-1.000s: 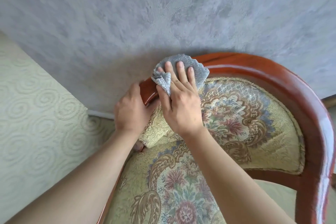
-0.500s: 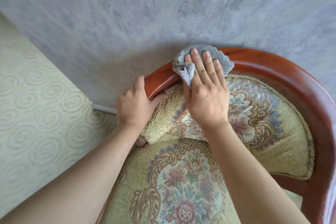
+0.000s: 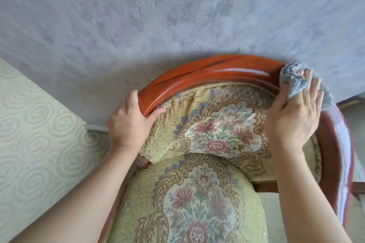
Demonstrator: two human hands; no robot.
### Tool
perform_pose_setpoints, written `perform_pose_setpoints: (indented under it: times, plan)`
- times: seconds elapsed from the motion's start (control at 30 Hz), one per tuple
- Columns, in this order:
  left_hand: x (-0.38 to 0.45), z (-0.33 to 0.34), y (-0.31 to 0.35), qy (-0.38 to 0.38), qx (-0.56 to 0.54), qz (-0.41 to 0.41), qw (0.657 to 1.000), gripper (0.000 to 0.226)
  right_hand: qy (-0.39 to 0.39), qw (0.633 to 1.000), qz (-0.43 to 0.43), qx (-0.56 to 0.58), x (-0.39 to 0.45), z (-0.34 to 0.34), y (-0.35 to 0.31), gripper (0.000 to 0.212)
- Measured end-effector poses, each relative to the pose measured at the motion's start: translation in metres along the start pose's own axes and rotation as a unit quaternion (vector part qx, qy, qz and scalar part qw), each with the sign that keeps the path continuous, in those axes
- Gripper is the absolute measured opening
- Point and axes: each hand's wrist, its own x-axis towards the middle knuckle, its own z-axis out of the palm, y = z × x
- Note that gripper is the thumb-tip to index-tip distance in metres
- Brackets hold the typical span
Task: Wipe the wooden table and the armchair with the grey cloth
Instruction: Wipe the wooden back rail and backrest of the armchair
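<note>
Wall: I saw grey textured wallpaper filling the view from nine to three o'clock.
Armchair: its glossy red-brown curved back rail sat at centre, with floral cushions below toward six.
Left hand: I saw it closed around the rail's end at nine o'clock.
Right hand: fingers spread flat, pressing the cloth onto the rail at two o'clock.
Grey cloth: bunched under my right fingertips, touching the rail.
</note>
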Motion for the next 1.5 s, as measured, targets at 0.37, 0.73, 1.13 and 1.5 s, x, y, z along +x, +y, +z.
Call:
perform_pose_setpoints:
  times: [0.37, 0.73, 1.13, 1.5]
  plan:
    - [0.034, -0.007, 0.061, -0.026, -0.054, 0.098, 0.993, 0.101, -0.034, 0.995, -0.022, 0.09, -0.007, 0.02, -0.084, 0.052]
    - [0.065, 0.024, 0.145, 0.016, -0.005, 0.179, 0.984, 0.084, -0.002, 0.999, 0.007, -0.049, -0.002, -0.002, 0.025, 0.05]
    - [0.063, 0.037, 0.142, 0.055, 0.023, 0.188, 0.98, 0.082, -0.003, 0.996, 0.081, 0.024, 0.002, 0.007, -0.022, 0.052]
    - [0.063, 0.037, 0.14, 0.056, 0.021, 0.183, 0.981, 0.087, -0.031, 0.991, -0.129, -0.035, -0.004, 0.007, 0.022, 0.055]
